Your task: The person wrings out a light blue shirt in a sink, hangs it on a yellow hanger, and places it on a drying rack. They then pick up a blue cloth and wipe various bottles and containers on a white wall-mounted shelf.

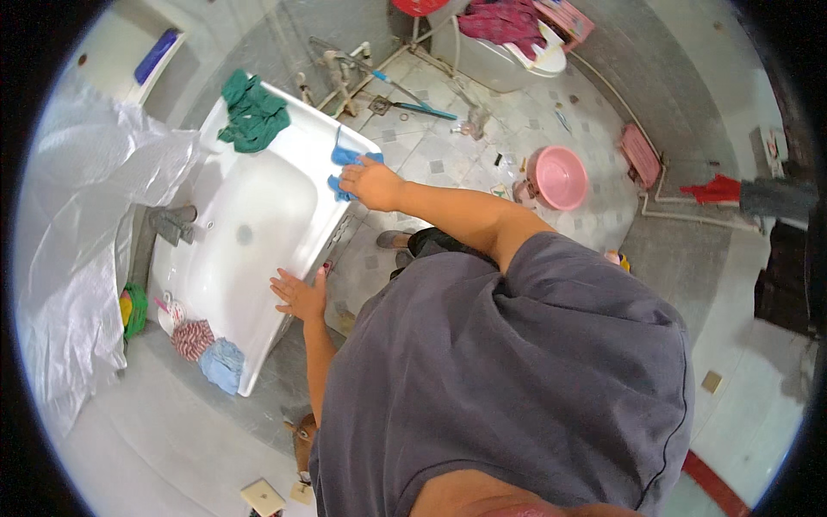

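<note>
A white sink (258, 213) with a metal faucet (173, 223) lies before me. My right hand (373, 185) presses a blue cloth (345, 156) onto the sink's rim at its upper right corner. With fingers spread, my left hand (299, 294) rests at the front rim and holds nothing. A crumpled green cloth (256, 115) lies on the far right part of the rim. At the sink's left end sit a red-and-white striped cloth (192, 340), a light blue cloth (221, 365) and a white patterned cup (171, 315).
Clear plastic sheeting (84, 226) hangs behind the sink. On the tiled floor are a pink basin (561, 178) and a blue-handled tool (423, 110). Maroon fabric (501, 26) lies over a pale tub (491, 64). A green basket (136, 310) stands beside the sink.
</note>
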`<state>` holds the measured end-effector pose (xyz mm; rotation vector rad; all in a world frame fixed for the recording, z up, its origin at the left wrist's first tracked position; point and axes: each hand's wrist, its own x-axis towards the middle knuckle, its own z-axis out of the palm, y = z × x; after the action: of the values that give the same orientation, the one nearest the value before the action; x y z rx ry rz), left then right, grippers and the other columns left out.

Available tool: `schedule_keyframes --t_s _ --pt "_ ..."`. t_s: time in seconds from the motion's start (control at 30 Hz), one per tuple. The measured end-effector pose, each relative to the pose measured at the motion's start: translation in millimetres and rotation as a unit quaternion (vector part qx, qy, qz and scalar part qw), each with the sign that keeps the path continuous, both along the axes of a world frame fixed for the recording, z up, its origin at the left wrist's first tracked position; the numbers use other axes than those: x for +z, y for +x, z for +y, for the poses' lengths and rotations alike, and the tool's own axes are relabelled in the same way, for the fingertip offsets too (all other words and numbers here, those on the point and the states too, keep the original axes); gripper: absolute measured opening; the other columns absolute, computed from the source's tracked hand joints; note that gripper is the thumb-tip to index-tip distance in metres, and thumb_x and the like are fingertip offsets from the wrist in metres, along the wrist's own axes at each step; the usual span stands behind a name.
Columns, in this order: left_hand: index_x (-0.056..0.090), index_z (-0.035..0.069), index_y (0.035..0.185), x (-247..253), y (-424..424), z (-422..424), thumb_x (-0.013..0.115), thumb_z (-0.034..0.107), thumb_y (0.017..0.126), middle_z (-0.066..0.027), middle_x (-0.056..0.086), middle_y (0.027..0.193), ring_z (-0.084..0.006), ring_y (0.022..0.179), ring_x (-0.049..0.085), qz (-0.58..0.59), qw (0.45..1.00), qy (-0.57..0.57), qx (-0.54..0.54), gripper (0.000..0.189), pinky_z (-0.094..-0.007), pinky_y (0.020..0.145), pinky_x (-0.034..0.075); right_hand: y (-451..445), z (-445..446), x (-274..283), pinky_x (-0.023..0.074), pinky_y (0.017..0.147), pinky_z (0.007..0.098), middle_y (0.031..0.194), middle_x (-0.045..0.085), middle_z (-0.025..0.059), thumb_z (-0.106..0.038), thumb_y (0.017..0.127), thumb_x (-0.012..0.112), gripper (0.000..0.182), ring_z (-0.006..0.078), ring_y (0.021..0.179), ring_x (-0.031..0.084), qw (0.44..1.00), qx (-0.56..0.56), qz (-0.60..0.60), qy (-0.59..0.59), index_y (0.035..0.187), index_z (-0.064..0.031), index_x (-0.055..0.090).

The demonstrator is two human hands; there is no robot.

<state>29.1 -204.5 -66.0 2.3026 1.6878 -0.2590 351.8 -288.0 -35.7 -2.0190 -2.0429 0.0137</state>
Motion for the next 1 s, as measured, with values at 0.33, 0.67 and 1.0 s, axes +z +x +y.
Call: schedule_keyframes --t_s 0.33,0.67,1.0 --pt "0.01 0.011 0.156 14 10 3 0.06 0.073 0.076 -0.0221 0.006 0.161 -0.0352 0.15 0.003 0.048 0.998 -0.046 0.005 0.113 -0.0688 0.111 0.006 31 -178 -34 0.0492 0.085 0.0431 0.108 0.068 0.0168 -0.04 0.092 0.058 0.04 0.0333 0.102 0.064 0.846 -0.322 0.379 -0.193 0.115 -0.0075 0.063" --pt "0.031 0.002 0.149 106 286 -115 0.066 0.019 0.089 -0.0222 0.036 0.149 -0.0305 0.135 0.04 -0.468 0.815 -0.313 -0.139 0.072 -0.0384 0.105 0.038 138 -199 43 0.0508 0.089 0.0364 0.107 0.064 0.0058 -0.017 0.093 0.059 0.021 0.0212 0.095 0.063 0.361 -0.295 0.882 0.071 0.113 -0.0098 0.06" --pt "0.05 0.005 0.139 129 530 -197 0.058 0.018 0.098 -0.0078 0.062 0.118 -0.0134 0.105 0.059 -0.498 0.687 -0.508 -0.149 0.044 -0.027 0.09 0.047 289 -241 84 0.0512 0.081 0.031 0.107 0.064 0.005 -0.023 0.093 0.059 0.029 0.0148 0.096 0.062 0.42 -0.244 0.869 0.099 0.116 -0.006 0.06"
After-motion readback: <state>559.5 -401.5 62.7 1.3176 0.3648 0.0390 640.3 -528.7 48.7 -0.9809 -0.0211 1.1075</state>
